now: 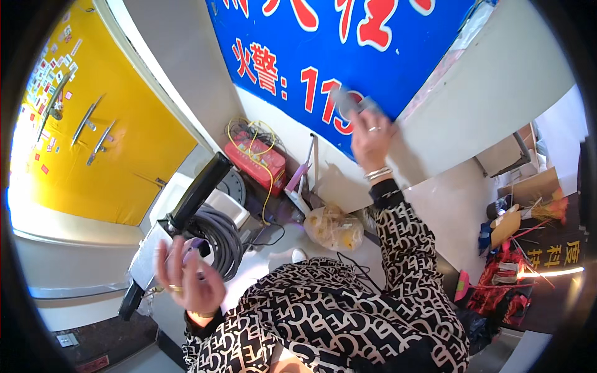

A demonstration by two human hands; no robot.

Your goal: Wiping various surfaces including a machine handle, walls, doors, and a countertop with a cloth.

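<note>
My right hand (371, 140), wearing a ring and bracelets, is raised against a blue sign (289, 37) with red and white lettering. Its fingers are closed on a blurred grey cloth (347, 101), which lies over the sign's lower part. My left hand (191, 275), with a gold-coloured ring, is lifted at the lower left with its fingers apart and nothing seen in it. Just behind that hand stand a black cylindrical handle (200, 189) on a grey metal body and a coiled dark hose or cable (221, 242).
A red box (256, 161) with a yellow cable, a pink and white folded stand (298, 182) and a plastic bag (333, 228) sit by the wall. Yellow doors (126, 154) with metal handles are at left. Cardboard (531, 186) and red items (503, 289) lie at right.
</note>
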